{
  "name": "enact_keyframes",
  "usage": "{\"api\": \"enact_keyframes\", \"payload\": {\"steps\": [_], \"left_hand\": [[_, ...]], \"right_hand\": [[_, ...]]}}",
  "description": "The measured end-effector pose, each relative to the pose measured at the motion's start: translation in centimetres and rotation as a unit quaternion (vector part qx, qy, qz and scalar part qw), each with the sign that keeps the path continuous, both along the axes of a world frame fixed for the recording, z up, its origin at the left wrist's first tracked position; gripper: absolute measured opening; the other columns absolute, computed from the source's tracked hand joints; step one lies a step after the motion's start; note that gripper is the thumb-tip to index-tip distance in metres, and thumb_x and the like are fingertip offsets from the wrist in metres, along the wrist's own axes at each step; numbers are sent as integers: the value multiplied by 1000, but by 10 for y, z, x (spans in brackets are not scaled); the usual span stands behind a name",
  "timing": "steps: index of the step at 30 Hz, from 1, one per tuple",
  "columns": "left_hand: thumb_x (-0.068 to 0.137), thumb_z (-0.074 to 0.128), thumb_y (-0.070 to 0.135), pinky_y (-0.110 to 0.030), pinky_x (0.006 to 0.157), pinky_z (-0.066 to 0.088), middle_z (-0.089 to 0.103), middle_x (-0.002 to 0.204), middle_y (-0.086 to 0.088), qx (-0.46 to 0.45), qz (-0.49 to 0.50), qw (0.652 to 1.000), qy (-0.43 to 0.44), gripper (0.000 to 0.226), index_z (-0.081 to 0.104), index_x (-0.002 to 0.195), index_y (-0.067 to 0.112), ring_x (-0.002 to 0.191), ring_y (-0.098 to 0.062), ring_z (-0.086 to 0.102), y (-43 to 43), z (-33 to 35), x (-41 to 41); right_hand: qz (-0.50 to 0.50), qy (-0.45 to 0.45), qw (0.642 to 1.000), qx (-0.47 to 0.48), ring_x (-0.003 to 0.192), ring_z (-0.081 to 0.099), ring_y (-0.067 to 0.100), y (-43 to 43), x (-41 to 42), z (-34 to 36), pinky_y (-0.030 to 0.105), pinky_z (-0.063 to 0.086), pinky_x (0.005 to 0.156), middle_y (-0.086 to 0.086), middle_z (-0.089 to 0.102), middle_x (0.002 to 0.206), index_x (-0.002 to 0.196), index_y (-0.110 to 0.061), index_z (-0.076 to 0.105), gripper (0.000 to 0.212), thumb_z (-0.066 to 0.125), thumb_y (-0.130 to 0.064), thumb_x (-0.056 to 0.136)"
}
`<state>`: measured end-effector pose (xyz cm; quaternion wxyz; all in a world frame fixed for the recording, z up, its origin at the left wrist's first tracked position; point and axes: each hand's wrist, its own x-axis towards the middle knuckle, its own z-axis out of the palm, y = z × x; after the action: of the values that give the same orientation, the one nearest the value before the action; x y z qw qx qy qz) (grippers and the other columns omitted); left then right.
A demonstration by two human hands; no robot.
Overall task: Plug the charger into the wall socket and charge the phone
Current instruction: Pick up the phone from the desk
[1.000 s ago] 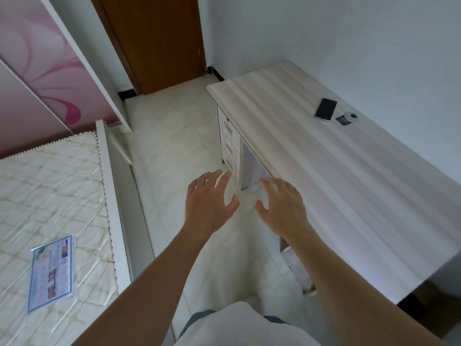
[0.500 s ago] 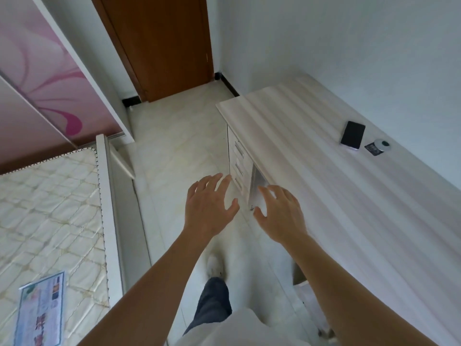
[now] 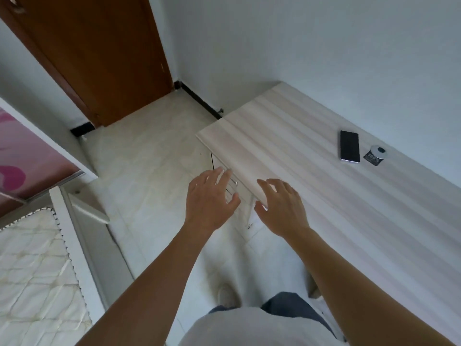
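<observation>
Pale wood bench (image 3: 311,191) bearing black phone (image 3: 349,146) beside small round charger (image 3: 377,154); left hand (image 3: 209,201) and right hand (image 3: 282,208) empty, fingers spread.

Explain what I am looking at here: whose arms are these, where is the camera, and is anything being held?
There is no machine. A person wears a wide-angle camera on the head, looking forward and down, so the arms reaching in from below are their own. The left hand and right hand are both empty, fingers spread, by the near edge of a pale wooden desk. On the desk near the wall lie a dark phone and a small round white thing, perhaps the charger. No wall socket is in view.
</observation>
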<state>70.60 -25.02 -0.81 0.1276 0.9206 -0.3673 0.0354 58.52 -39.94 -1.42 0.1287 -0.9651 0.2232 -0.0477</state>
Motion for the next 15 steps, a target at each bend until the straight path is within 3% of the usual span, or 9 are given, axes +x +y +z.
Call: {"api": "enact_keyframes", "payload": {"steps": [15], "left_hand": [[89, 51, 49, -47, 106, 42, 54, 144, -5, 30, -174, 984, 17, 60, 48, 142, 22, 131, -26, 49, -169, -21, 35]], "right_hand": [[-166, 20, 986, 11, 126, 52, 31, -120, -6, -23, 46, 39, 108, 10, 57, 137, 137, -20, 49, 54, 59, -38, 87]]}}
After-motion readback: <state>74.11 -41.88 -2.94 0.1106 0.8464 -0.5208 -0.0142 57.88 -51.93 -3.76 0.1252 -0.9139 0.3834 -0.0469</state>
